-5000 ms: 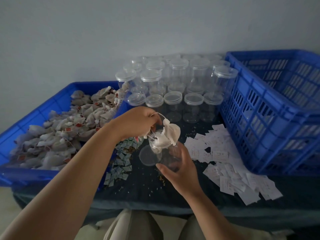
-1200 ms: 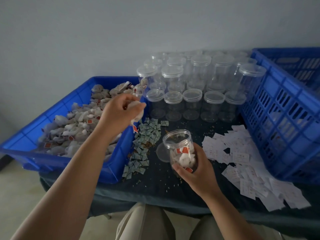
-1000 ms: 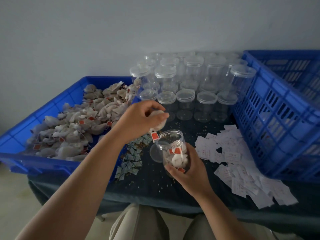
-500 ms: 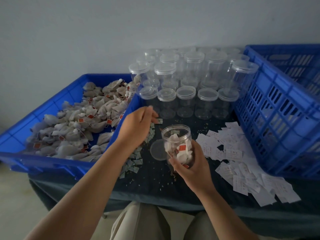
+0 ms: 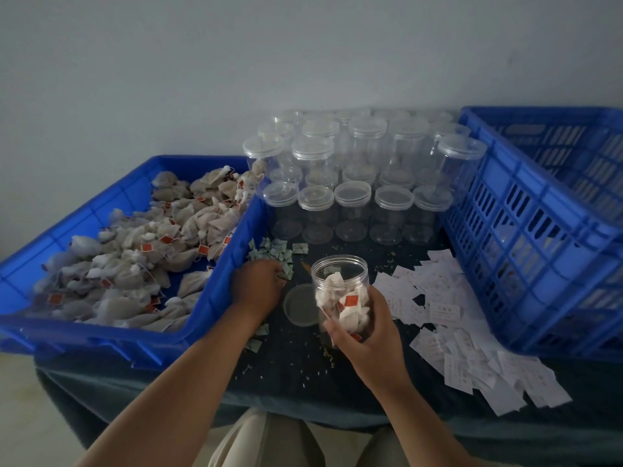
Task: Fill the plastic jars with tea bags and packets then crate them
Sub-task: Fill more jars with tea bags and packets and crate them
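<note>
subject: the open jar (image 5: 339,281), lid off, standing near the front of the dark table (image 5: 296,372). the right hand (image 5: 369,335) wraps its lower half from the near side, fingers curled round the clear wall. the jar holds tea bags (image 5: 347,303) to roughly two-thirds, with headroom under the rim. its lid (image 5: 298,306) lies flat just left of the jar. further left of the jar, the left hand (image 5: 256,286) is down on the small green packets (image 5: 274,249), knuckles up; fingertips hidden, so it cannot be told whether a packet is pinched. left again of the jar sits the blue tray (image 5: 215,298), amply stocked with loose bags. behind the jar stand the empty capped jars (image 5: 352,197), many in rows. right of the jar lie white paper slips (image 5: 438,308), and beyond them the tall blue crate (image 5: 539,237); its contents cannot be made out through the slots. assessment: early stage. one jar is partly filled, with no packet clearly visible inside; packet, capping and crating remain, as does the whole stock of empties.
</note>
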Demonstrator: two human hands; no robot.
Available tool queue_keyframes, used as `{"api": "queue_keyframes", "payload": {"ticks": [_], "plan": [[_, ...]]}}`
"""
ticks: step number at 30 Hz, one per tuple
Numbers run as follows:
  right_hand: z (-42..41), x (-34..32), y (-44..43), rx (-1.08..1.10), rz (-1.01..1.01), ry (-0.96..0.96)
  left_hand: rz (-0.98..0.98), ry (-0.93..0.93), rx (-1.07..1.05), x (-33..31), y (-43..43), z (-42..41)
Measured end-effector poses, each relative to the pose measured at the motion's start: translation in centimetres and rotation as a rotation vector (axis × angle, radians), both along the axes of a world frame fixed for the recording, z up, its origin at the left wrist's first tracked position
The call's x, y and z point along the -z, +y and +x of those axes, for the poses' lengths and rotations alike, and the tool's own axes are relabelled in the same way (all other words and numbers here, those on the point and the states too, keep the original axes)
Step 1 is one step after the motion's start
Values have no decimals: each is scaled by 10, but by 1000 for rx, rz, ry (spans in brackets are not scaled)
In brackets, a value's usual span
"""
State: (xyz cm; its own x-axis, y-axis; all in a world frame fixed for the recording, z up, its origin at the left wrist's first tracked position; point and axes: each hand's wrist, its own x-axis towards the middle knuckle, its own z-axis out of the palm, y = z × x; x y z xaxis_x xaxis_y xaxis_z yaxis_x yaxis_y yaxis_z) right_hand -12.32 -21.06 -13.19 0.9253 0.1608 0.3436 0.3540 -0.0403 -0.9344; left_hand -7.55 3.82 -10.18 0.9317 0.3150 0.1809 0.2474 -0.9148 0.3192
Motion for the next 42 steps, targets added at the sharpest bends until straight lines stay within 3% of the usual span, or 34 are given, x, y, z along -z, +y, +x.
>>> {"api": "queue_keyframes", "payload": {"ticks": [5, 9, 15, 18, 21, 24, 26, 29, 31, 35, 40, 42], "plan": [[1, -11, -15, -29, 1, 30, 22, 127, -13, 2, 7, 9], [-1, -11, -52, 2, -96, 28, 48, 6, -19, 4, 5, 6], [-7, -3, -67, 5, -108, 52, -425, -190, -49, -40, -16, 1], [-7, -2, -67, -8, -157, 24, -541, -212, 167, -76, -46, -11], [-6, 3, -66, -39, -159, -1, -650, -43, 520, -99, -82, -22], [-6, 6, -66, -61, -124, -16, -495, 78, 699, -94, -108, -22], [-6, 8, -68, -50, -107, -14, -497, 30, 646, -88, -114, -18], [-5, 8, -68, -33, -91, -16, -760, -82, 438, -80, -114, -5], [-5, 9, -67, -2, -96, -48, -726, -42, 366, -69, -115, 10], [-6, 6, -69, 85, -103, -93, -559, 123, 443, -38, -119, 38], [-8, 1, -68, 164, 11, -35, -101, 349, 641, -10, -110, 56], [-7, -1, -68, 164, 38, -11, -130, 372, 583, -4, -107, 56]]}}
